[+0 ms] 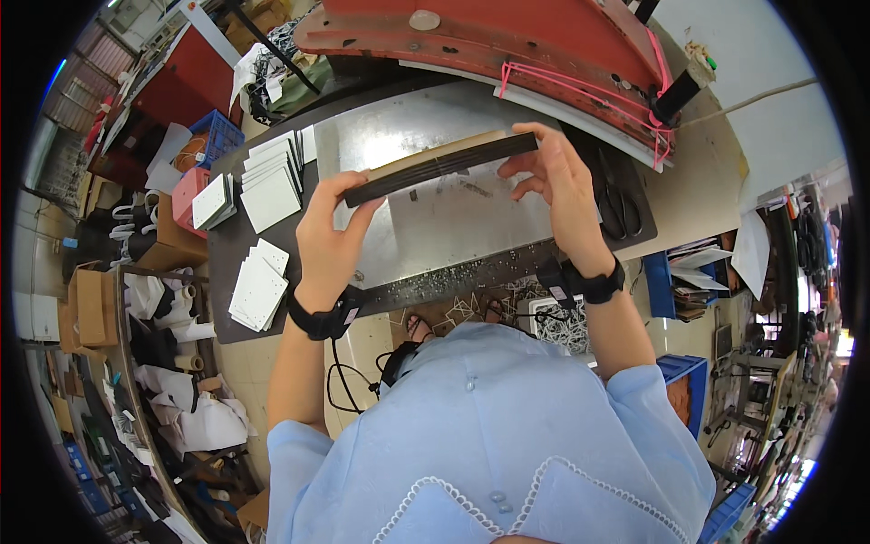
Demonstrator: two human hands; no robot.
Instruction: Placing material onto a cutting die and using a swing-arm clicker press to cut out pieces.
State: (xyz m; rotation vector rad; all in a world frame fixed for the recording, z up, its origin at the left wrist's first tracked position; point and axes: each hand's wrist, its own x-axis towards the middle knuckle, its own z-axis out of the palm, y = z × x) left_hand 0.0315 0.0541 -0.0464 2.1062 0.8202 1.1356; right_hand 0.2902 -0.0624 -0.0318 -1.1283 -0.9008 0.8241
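Observation:
Over the metal plate (426, 240), I hold a stack of dark sheets (442, 171) with its layered edge toward me and a tan sheet along its far side. My left hand (328, 238) pinches the left end between thumb and fingers. At the right end, which sits a little higher, my right hand (566, 195) has its upper fingers against the corner, while the others curl below it. The sheets' broad faces are mostly hidden from this angle.
White cards lie in a spread stack (272, 186), a small pile (214, 201) and a near pile (260, 288) on the left. Black scissors (619, 210) rest at the right. A red machine (489, 45) spans the far side. Small scraps litter the plate's near edge.

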